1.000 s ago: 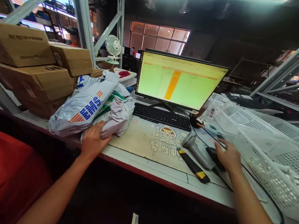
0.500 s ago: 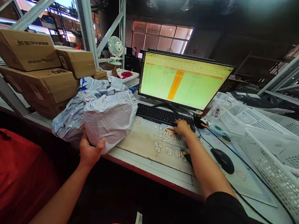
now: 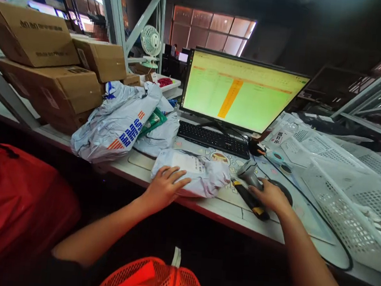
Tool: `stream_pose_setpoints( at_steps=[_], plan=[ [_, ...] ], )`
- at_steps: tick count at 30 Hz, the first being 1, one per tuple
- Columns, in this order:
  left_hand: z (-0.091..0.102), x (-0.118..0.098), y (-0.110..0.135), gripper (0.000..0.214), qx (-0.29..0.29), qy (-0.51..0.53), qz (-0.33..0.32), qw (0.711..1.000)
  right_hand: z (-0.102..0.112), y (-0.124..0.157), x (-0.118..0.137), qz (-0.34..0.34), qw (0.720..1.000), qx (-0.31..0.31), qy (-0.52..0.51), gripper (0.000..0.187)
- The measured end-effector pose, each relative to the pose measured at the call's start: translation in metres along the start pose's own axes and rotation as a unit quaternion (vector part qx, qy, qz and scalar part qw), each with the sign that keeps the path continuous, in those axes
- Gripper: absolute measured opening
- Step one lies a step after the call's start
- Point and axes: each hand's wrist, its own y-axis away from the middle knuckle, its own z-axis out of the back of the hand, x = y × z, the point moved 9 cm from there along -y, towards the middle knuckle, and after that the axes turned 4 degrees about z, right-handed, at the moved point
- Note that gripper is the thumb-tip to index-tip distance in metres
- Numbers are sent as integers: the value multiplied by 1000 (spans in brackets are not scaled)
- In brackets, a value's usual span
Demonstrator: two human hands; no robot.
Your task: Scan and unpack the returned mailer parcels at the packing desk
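Observation:
A white plastic mailer parcel (image 3: 203,180) lies flat on the desk mat, its printed label facing up. My left hand (image 3: 165,183) rests on its left part with the fingers spread. My right hand (image 3: 271,194) is closed round the handle of a grey barcode scanner (image 3: 250,171), just right of the parcel. Beneath the scanner lies a black and yellow utility knife (image 3: 250,201). A dark mouse (image 3: 286,192) is partly hidden behind my right hand. Behind the parcel are the black keyboard (image 3: 214,138) and a monitor (image 3: 241,94) showing a spreadsheet.
More mailer bags (image 3: 112,123) are heaped at the left, beside stacked cardboard boxes (image 3: 48,86). White perforated baskets (image 3: 349,197) and a black cable stand at the right. A small fan (image 3: 151,40) is behind. A red bag (image 3: 14,207) sits at the lower left.
The parcel has gone from upright in my left hand to flat on the mat, farther right. My left hand has opened onto it. My right hand has left the keyboard and grasped the barcode scanner.

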Motion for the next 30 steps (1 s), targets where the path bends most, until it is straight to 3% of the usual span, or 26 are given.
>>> stream_pose_setpoints(
  at_steps=[3,6,9,13,15,17,19,21,23,26,30],
  plan=[
    [-16,-16,-3,45,31,3,-8,999,-5,6,17,0,1000,7,21,54],
    [-14,-11,1,45,18,6,16,1000,9,3,29,-13,999,32,11,40],
    [-5,1,12,44,1,-1,41,999,48,3,35,1,998,51,-37,30],
    [8,-4,14,39,9,5,44,999,114,14,55,68,976,82,-188,42],
    [16,-12,-7,34,14,21,48,999,143,23,77,120,963,105,-217,51],
    [18,-19,-43,33,36,46,46,997,165,29,100,158,962,109,-196,56],
    [3,-20,-85,36,104,59,40,992,180,34,121,176,965,95,-167,57],
    [-20,-10,-117,32,173,50,62,982,185,38,136,190,966,86,-150,54],
    [-46,-5,-131,40,225,67,46,971,181,43,145,210,963,97,-136,51],
    [-71,-1,-130,67,240,75,30,967,167,48,143,238,958,126,-97,54],
    [-85,1,-117,86,251,43,56,965,152,44,135,236,957,144,-83,61]
  ],
)
